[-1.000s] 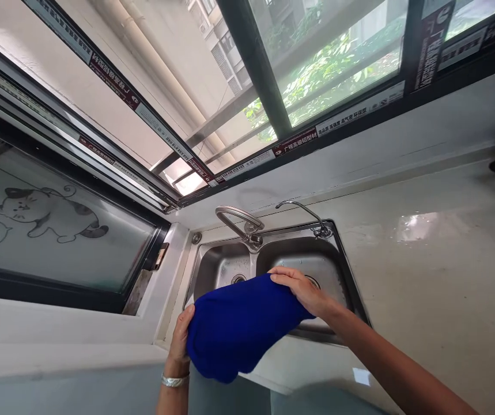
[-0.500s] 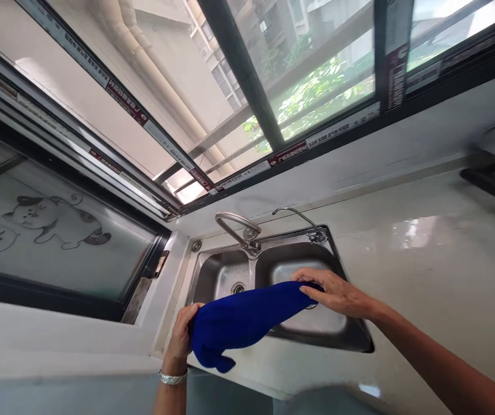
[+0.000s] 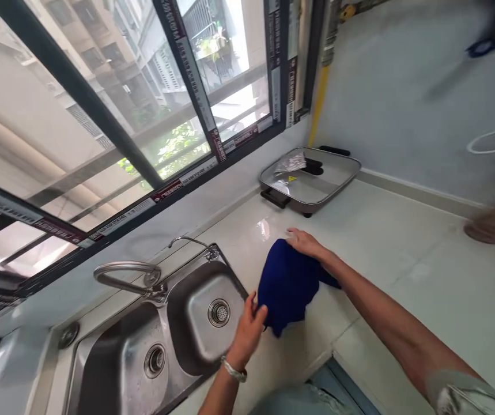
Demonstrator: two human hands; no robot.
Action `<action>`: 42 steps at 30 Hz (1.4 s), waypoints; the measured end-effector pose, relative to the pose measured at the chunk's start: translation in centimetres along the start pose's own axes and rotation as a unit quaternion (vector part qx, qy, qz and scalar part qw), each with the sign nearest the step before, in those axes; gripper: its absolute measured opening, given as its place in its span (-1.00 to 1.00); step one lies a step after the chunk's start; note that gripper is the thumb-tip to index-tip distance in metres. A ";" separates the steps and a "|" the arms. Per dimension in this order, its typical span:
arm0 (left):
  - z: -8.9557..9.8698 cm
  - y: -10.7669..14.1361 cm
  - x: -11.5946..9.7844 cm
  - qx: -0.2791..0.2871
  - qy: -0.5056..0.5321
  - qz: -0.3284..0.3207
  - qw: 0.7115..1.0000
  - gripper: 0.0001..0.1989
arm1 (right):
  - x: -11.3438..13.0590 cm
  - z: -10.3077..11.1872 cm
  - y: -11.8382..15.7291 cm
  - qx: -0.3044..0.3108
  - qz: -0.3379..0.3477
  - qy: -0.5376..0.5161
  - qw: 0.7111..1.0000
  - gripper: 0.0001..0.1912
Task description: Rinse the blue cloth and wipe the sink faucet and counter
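A dark blue cloth (image 3: 288, 282) is held over the light countertop just right of the sink, its lower edge hanging in uneven folds. My left hand (image 3: 247, 331), with a silver bracelet at the wrist, is closed at the cloth's left edge. At the upper right edge, my right hand (image 3: 305, 242) grips the cloth between thumb and fingers. Part of the fabric shows below the right forearm. Whether the cloth touches the counter I cannot tell.
A double steel sink (image 3: 169, 328) with a curved faucet (image 3: 128, 268) and a thin second tap (image 3: 189, 239) lies to the left. An electric pan with a glass lid (image 3: 316, 178) stands at the back. A brown blurred object (image 3: 489, 225) is far right.
The view has turned right. The cloth, stretched over the sink before, is now over the counter to its right, with my hands closer together and the fabric spread taller.
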State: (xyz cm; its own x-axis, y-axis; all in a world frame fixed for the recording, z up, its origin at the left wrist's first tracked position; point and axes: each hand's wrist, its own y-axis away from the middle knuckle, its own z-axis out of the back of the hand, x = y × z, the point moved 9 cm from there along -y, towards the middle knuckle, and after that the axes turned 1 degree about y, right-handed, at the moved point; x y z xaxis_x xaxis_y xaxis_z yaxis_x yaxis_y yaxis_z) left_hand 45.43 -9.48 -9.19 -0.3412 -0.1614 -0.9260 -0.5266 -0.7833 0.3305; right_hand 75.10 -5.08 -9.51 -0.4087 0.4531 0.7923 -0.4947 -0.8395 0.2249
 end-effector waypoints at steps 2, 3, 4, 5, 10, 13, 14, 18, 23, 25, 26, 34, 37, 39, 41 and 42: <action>-2.4 -1.3 2.7 0.009 -0.144 -0.044 0.989 -0.07 | -3.0 -1.9 0.3 -0.040 -0.058 0.038 0.997 -0.35; -3.3 -1.8 3.6 0.013 -0.225 -0.072 0.972 -0.05 | -3.9 -3.2 0.8 -0.057 -0.076 0.055 0.994 -0.34; -4.2 -2.3 4.3 0.018 -0.301 -0.102 0.948 -0.02 | -4.2 -4.6 1.4 -0.078 -0.078 0.079 0.991 -0.34; -4.9 -2.9 4.8 0.022 -0.364 -0.128 0.922 0.00 | -3.6 -5.7 2.0 -0.113 -0.042 0.119 0.986 -0.38; -7.2 -6.0 7.3 0.006 -0.457 -0.164 0.874 0.11 | -0.7 -11.6 8.4 -0.094 0.155 0.166 0.969 -0.70; -8.6 -5.1 9.3 -0.006 -0.448 -0.205 0.870 -0.11 | -1.3 -13.3 13.5 -0.032 0.232 0.191 0.953 -0.79; -9.2 -4.6 9.9 -0.004 -0.445 -0.223 0.867 -0.15 | -1.4 -13.2 14.4 -0.043 0.257 0.203 0.944 -0.78; -9.8 -6.1 10.5 -0.004 -0.461 -0.204 0.864 -0.21 | -1.0 -13.9 9.7 -0.042 0.274 0.238 0.931 -0.64; -4.8 -11.9 7.8 -0.095 -0.515 -0.136 0.841 -0.35 | 3.3 -14.0 -2.3 -0.115 0.237 0.230 0.937 -0.73; -4.1 -11.6 7.5 -0.099 -0.522 -0.187 0.827 -0.32 | 3.6 -12.3 -3.1 -0.167 0.200 0.226 0.939 -0.71; -4.0 -10.8 7.7 -0.104 -0.519 -0.211 0.822 -0.28 | 3.2 -11.5 -2.4 -0.185 0.185 0.225 0.938 -0.69; -5.6 -8.7 7.3 -0.120 -0.475 -0.234 0.840 -0.03 | -0.2 -13.6 7.1 -0.081 0.269 0.249 0.927 -0.69; -5.7 -10.5 7.3 -0.124 -0.492 -0.193 0.840 -0.05 | 0.9 -14.7 3.3 -0.078 0.269 0.240 0.929 -0.69; -5.7 -10.9 8.0 -0.139 -0.494 -0.175 0.840 -0.06 | 1.8 -14.9 1.2 -0.077 0.283 0.229 0.928 -0.73; -5.9 -10.4 8.9 -0.140 -0.486 -0.181 0.844 -0.01 | 2.2 -14.5 1.2 -0.080 0.304 0.225 0.922 -0.77; -5.9 -9.8 9.3 -0.145 -0.476 -0.183 0.848 0.02 | 2.1 -14.1 1.9 -0.086 0.312 0.226 0.919 -0.78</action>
State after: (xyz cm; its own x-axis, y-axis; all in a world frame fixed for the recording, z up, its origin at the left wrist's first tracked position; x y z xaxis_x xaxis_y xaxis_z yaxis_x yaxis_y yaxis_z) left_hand 51.99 -6.83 -22.09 -0.7428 0.5745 -0.3438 -0.5666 -0.8130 -0.1343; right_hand 62.42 -1.50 -15.40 -0.9117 0.0107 0.4108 -0.1534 -0.9362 -0.3162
